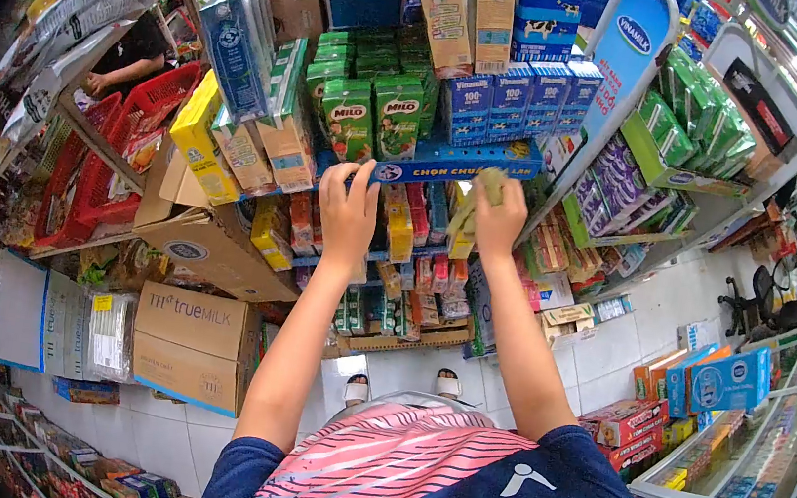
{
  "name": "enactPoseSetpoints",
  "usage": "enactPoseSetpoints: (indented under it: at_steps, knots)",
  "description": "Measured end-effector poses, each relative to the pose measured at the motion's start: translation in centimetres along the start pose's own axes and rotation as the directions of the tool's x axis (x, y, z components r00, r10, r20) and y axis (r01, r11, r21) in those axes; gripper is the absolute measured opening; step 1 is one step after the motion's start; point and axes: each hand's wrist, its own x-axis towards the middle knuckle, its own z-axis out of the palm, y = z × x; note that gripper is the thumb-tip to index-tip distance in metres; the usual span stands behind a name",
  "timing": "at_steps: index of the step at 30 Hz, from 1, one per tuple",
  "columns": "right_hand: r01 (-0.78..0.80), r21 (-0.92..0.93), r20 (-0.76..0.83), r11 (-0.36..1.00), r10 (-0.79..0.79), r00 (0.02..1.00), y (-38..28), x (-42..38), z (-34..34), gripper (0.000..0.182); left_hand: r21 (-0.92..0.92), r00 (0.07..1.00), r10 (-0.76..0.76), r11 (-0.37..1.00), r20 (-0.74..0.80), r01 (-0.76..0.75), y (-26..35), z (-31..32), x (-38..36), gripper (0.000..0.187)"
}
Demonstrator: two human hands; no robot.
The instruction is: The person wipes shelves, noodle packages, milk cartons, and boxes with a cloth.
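Observation:
My right hand (500, 220) is closed on a crumpled yellow-green cloth (462, 225), just below the right part of a blue shelf edge (449, 163) with printed lettering. At the left part of that edge, my left hand (345, 211) has its fingers bent over the strip, gripping it. Green Milo cartons (348, 115) stand right behind my left fingertips. Blue-and-white milk cartons (467, 108) line the same shelf above my right hand. Small colourful cartons (399, 229) fill the lower shelf between my two forearms.
A TH true MILK box (193, 343) sits on the floor at left, below another open cardboard box (210, 241). Red baskets (117, 150) stand further left, near another person's arm (127, 71). A side rack (624, 192) with milk packs rises at right. Snack boxes (630, 427) occupy the lower right.

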Motion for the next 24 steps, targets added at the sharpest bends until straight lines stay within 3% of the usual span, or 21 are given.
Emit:
enactPoseSetpoints:
  at_steps: [5, 8, 9, 13, 17, 19, 21, 23, 24]
  knots:
    - [-0.078, 0.047, 0.045, 0.996, 0.076, 0.996, -0.4, -0.7, 0.3, 0.019, 0.02, 0.98, -0.163, 0.987, 0.111, 0.162, -0.2, -1.2, -2.7, 0.05]
    - [-0.24, 0.097, -0.078, 0.966, 0.248, 0.966, -2.6, -1.2, 2.1, 0.022, 0.057, 0.937, -0.22, 0.975, 0.269, 0.213, 0.2, -1.1, -3.6, 0.065]
    - [-0.292, 0.108, -0.009, 0.95, 0.295, 0.955, -4.5, -1.4, 2.5, 0.021, 0.062, 0.939, -0.221, 0.975, 0.265, 0.212, 0.2, -1.1, -3.6, 0.065]
    - [-0.062, 0.135, 0.088, 0.989, 0.05, 0.995, -9.9, -4.0, 6.6, 0.02, 0.143, 0.937, -0.253, 0.964, 0.242, 0.223, -0.2, -1.4, -4.0, 0.069]
    - [0.082, 0.111, 0.164, 0.99, -0.1, 0.981, -9.6, -4.1, 6.6, 0.018, 0.225, 0.902, -0.288, 0.948, 0.321, 0.223, -0.7, -1.9, -4.1, 0.074]
    - [0.03, 0.059, 0.003, 0.998, -0.03, 1.0, -7.1, -2.7, 4.7, 0.016, 0.236, 0.908, -0.287, 0.947, 0.306, 0.22, -1.0, -1.5, -4.6, 0.073]
    - [-0.243, 0.14, -0.087, 0.96, 0.257, 0.963, -4.4, -0.8, 2.3, 0.017, 0.222, 0.924, -0.269, 0.952, 0.271, 0.212, -1.1, -0.9, -4.7, 0.071]
    - [-0.441, 0.26, -0.183, 0.859, 0.492, 0.851, -2.7, 0.6, 0.7, 0.018, 0.206, 0.925, -0.299, 0.945, 0.234, 0.254, -0.9, -0.4, -4.9, 0.069]
    - [-0.435, 0.179, -0.18, 0.883, 0.464, 0.867, -1.7, 0.3, 1.1, 0.018, 0.207, 0.93, -0.3, 0.944, 0.211, 0.257, -0.7, -0.4, -4.8, 0.069]
